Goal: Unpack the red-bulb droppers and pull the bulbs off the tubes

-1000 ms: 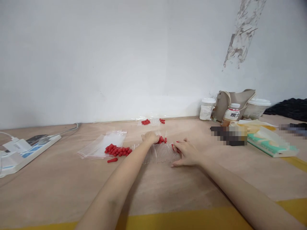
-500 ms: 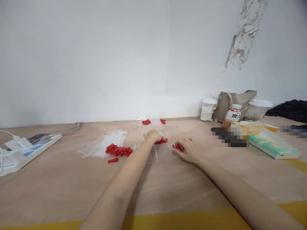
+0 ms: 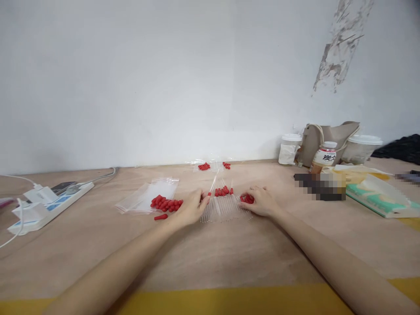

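Note:
My left hand (image 3: pixel 192 207) is closed on a clear dropper with a red bulb (image 3: pixel 212 186), holding it tilted up and away from the table. Just right of it lies a row of clear dropper tubes (image 3: pixel 225 208) with several red-bulbed droppers (image 3: pixel 223 191) at its far edge. My right hand (image 3: pixel 260 202) rests at the row's right end, fingers curled over a few red bulbs (image 3: pixel 247 199). A heap of loose red bulbs (image 3: pixel 166 204) lies left of my left hand, with one stray bulb (image 3: pixel 160 216) in front.
Clear zip bags (image 3: pixel 147 197) lie behind the heap; more bags with red bulbs (image 3: pixel 213 166) sit near the wall. A power strip with chargers (image 3: pixel 49 203) is at left. Cups (image 3: pixel 289 148), a bottle (image 3: pixel 324 155), a bag (image 3: pixel 328 138) and a book (image 3: pixel 380 197) stand at right.
My left hand has pulled back towards me and lifted one red-bulbed dropper off the row. My right hand has closed over the red bulbs at the right end.

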The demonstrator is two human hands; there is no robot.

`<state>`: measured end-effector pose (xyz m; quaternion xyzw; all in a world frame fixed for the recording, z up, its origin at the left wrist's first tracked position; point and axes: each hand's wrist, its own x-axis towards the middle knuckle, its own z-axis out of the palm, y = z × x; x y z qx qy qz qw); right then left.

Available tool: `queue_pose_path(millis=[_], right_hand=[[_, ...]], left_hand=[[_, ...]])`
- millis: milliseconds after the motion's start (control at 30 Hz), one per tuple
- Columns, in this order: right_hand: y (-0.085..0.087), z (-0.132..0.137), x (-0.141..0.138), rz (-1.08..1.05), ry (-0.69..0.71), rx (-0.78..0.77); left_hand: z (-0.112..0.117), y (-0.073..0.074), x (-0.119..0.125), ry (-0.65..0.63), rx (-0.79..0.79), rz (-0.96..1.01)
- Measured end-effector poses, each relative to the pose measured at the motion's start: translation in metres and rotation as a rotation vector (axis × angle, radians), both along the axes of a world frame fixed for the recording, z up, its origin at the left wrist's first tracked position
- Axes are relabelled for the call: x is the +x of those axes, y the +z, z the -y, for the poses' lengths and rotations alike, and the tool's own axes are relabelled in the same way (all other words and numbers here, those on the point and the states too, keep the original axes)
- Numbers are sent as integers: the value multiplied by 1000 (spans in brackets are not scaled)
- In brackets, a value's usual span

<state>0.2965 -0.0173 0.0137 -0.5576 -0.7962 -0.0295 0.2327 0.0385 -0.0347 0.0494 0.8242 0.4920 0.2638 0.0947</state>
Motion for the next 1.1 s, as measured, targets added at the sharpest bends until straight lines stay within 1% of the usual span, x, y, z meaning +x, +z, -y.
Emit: queue_pose_path(millis=[67,133,200,267,333,467,533,700,767,867,933,1000,1033,1100], right_hand=[[2,-3,5,-57,4,3],[3,-6,14,-118,11,3],[4,-8,25,-165,39,-14],[4,-9,33,-179,84,-40],[3,-9,38,-161,104,-56],[1,-7,36,-72,76,-73],[1,-6,34,-46,69,-71],[3,-2,33,-62,97,-53],[3,-2,32,-91,103,-6],[3,-1,26,-208,99,128],[3,4,16,-310,80,261],[4,13,-1,-372,46,419],[5,20,-11,-361,38,489],[4,33,-34,-209,131,548]], left_hand=[[13,-14,-20,-27,48,34],[20,-27,-34,-7,98,79],[22,-36,-42,17,139,135],[22,-42,-45,23,160,185],[21,-45,-45,16,176,218],[19,-49,-45,4,203,235],[20,-49,-45,-8,221,199],[22,-48,-45,-49,230,116],[23,-46,-45,-44,255,107],[24,-45,-44,-25,321,59],[25,-43,-42,-4,347,8],[27,-41,-40,21,367,-40],[27,-41,-39,31,375,-62],[29,-39,-37,40,394,-101]])
